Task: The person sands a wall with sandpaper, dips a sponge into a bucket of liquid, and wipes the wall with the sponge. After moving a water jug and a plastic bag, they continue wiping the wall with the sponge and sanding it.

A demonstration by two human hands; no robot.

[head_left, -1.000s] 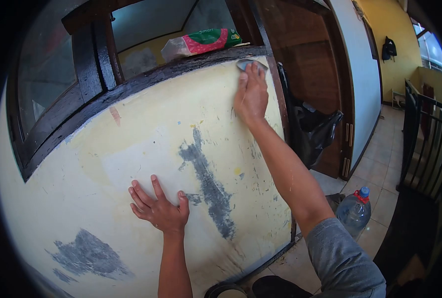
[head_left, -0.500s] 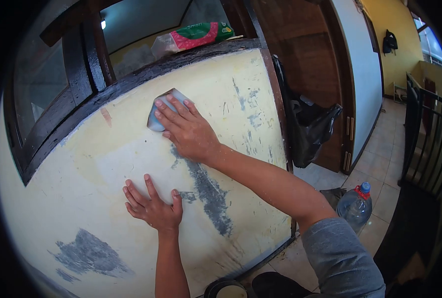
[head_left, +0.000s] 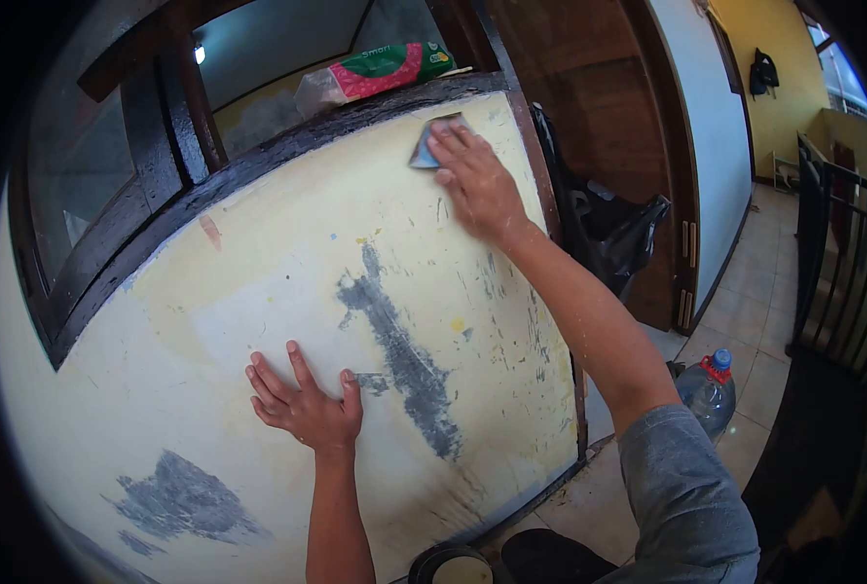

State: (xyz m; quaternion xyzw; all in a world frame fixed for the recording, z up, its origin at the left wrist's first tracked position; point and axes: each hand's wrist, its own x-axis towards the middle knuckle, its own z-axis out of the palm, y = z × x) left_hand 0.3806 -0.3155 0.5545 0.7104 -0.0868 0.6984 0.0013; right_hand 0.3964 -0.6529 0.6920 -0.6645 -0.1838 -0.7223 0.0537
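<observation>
My right hand (head_left: pixel 482 193) presses a folded blue-grey sheet of sandpaper (head_left: pixel 423 153) against the pale yellow wall (head_left: pixel 258 224), close under the dark window ledge. Its fingers lie over the sheet and are slightly blurred. Lower and to the left, my left hand (head_left: pixel 309 407) rests flat on the same wall, fingers spread, with nothing in it. Between the hands runs a long bare grey patch (head_left: pixel 404 360) in the paint. Another grey patch (head_left: pixel 185 496) shows at the lower left, and small scuffs dot the wall's right side.
On the dark wooden ledge (head_left: pixel 258 161) lies a green and pink plastic pack (head_left: pixel 380 73). A black bag (head_left: pixel 613 229) hangs by the brown door (head_left: pixel 589 107). To the right, a large water bottle (head_left: pixel 708 394) stands on floor tiles, with a metal railing (head_left: pixel 842 263) beyond. A round container (head_left: pixel 462 569) is below.
My right hand has moved up and to the right across the wall with the sandpaper, uncovering the top of the long grey patch. My left hand stays in place on the wall.
</observation>
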